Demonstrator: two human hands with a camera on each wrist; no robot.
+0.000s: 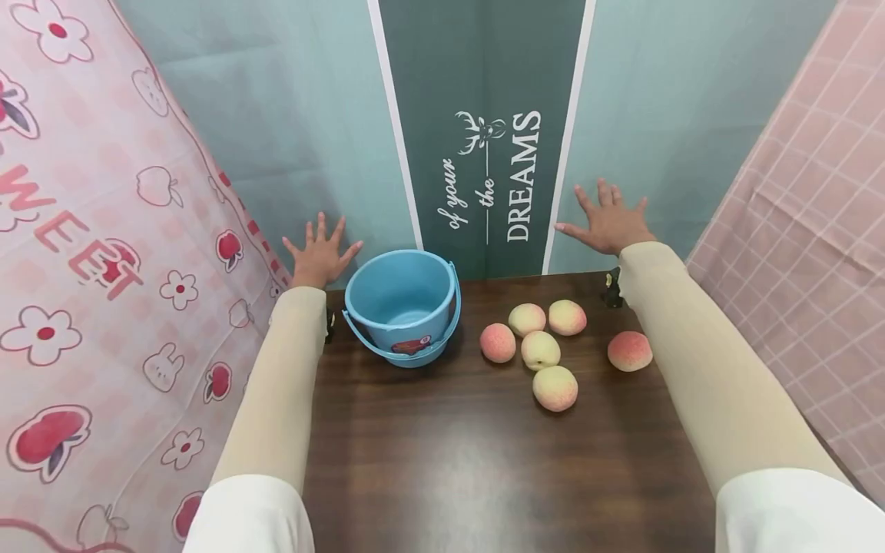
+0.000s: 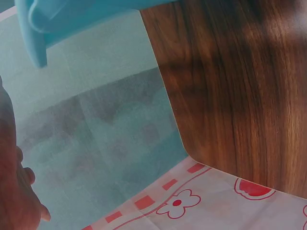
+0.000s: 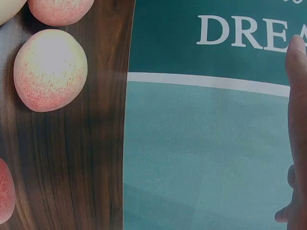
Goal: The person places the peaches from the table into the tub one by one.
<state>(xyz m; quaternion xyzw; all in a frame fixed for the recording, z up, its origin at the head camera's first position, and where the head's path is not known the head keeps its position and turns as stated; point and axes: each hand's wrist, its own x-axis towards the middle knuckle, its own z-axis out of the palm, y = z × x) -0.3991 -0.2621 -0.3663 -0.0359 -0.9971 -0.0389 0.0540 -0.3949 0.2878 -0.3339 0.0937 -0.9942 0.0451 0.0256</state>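
Note:
With fingers spread and nothing held, my left hand (image 1: 318,257) reaches past the far table edge, just left of a blue bucket (image 1: 387,334). The bucket stands upright, its handle lowered toward the near side, and its visible inside holds nothing. My right hand (image 1: 608,224), also with spread fingers and nothing held, is beyond the far edge on the right. Nearer than it lie several peaches, among them a red peach (image 1: 630,352) beside my right sleeve and a pale peach (image 1: 567,317) close to the edge. In the right wrist view a peach (image 3: 51,70) shows large.
The dark wooden table (image 1: 429,461) is glossy. A green hanging cloth (image 1: 477,69) with white lettering is behind it. On the left hangs a pink fruit-print cloth (image 1: 138,307), on the right a pink checked cloth (image 1: 816,230).

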